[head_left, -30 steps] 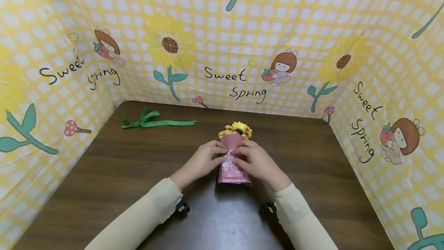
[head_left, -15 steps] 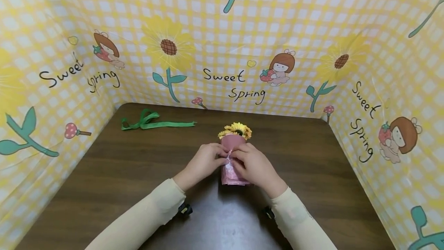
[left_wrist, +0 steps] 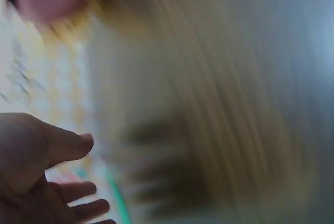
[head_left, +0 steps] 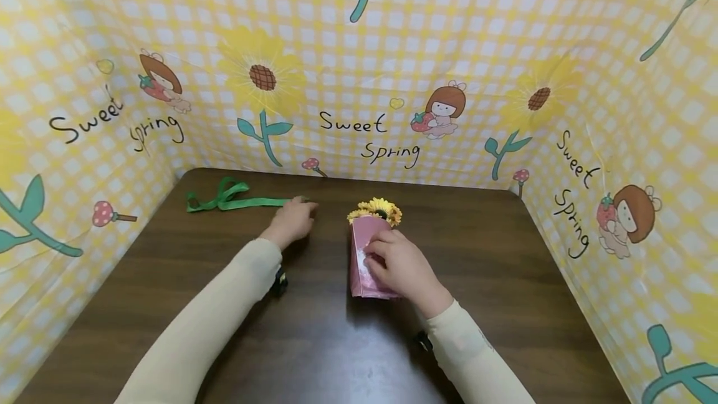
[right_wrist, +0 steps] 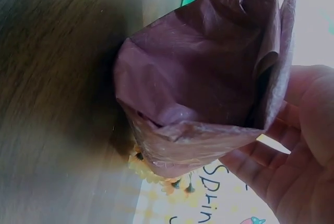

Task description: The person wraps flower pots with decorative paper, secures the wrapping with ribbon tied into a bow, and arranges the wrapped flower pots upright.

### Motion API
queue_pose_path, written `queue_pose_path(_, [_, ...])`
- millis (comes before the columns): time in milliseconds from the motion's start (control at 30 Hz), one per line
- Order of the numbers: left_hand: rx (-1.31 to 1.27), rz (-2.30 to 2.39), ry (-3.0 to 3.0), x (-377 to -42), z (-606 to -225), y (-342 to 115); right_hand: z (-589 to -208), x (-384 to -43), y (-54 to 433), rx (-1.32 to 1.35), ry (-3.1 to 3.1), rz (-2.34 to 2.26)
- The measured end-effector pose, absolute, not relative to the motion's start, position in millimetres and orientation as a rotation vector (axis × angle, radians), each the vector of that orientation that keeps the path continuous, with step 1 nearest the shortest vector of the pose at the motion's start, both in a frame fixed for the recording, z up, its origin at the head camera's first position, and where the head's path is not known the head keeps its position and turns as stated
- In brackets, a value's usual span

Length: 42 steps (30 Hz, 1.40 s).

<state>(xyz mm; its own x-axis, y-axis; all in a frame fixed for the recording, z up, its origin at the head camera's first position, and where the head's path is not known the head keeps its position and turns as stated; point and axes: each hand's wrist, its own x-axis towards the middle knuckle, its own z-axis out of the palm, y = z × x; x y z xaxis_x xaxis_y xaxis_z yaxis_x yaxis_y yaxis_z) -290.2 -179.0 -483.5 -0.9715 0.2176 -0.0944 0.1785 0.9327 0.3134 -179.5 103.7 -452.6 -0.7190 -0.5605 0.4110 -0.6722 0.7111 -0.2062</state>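
A small bouquet lies on the table, its yellow flowers showing at the far end of pink wrapping paper. With curled fingers my right hand pinches the front of the paper from the right. The right wrist view looks into the wide, hollow lower end of the wrap. My left hand is over the table left of the bouquet, fingertips right at the free end of a green ribbon. In the left wrist view its thumb and fingers are spread apart with nothing between them.
The ribbon's looped part lies near the back left of the dark wooden table. A yellow checked cloth printed with flowers and lettering hangs round the table's back and sides.
My left hand has let go of the wrapping paper and moved left and away to the ribbon's end. The right hand stays on the bouquet, which has turned slightly.
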Motion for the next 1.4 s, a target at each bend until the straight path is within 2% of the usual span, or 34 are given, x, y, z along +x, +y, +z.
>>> queue_pose_path(67, [0.251, 0.388, 2.95, -299, -491, -196, -452, -180, 101, 0.975, -2.603, 0.48])
queue_pose_path(233, [0.299, 0.335, 3.027, -301, -494, -210, -451, -182, 99, 0.975, -2.613, 0.445])
queue_pose_path(433, [0.235, 0.614, 3.013, -294, -486, -212, -450, -184, 102, 0.966, -2.624, 0.452])
queue_pose_path(567, [0.173, 1.025, 2.996, -288, -468, -209, -449, -183, 106, 0.955, -2.638, 0.456])
queue_pose_path(733, [0.139, 1.447, 2.966, -291, -421, -185, -450, -184, 110, 0.95, -2.644, 0.474])
queue_pose_path(867, [0.246, 1.579, 2.928, -304, -377, -151, -451, -185, 109, 0.957, -2.625, 0.477])
queue_pose_path(1033, [0.634, 1.506, 2.851, -324, -343, -93, -453, -183, 107, 0.97, -2.61, 0.486])
queue_pose_path(1233, [1.02, 1.083, 2.563, -318, -348, -29, -454, -182, 107, 0.965, -2.612, 0.497])
queue_pose_path(1400, [1.033, 0.809, 2.575, -285, -368, -17, -457, -183, 107, 0.96, -2.605, 0.514])
